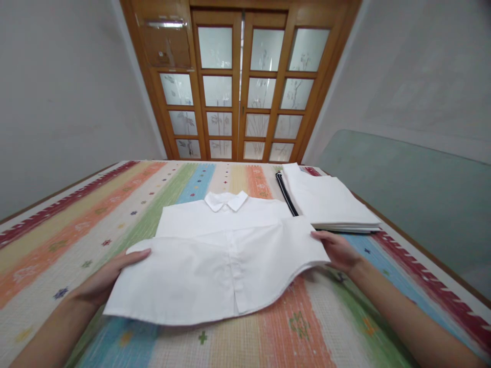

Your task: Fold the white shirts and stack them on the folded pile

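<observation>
A white collared shirt (215,266) lies in front of me, its collar pointing away and its lower part doubled up across the body. The button strip runs down the middle of the raised part. My left hand (111,273) grips the left side of this lower part, thumb on top and fingers hidden under the cloth. On the opposite side, my right hand (339,251) pinches the edge of the same shirt. The hem nearest me hangs in a loose curve just above the striped cloth (207,342).
Beyond my right hand sits a stack of folded white garments (326,199). A black strip with a pale line (286,193) runs along its left side. A pale green board (402,189) leans by the right wall. Wooden doors with glass panes (241,87) stand behind the table.
</observation>
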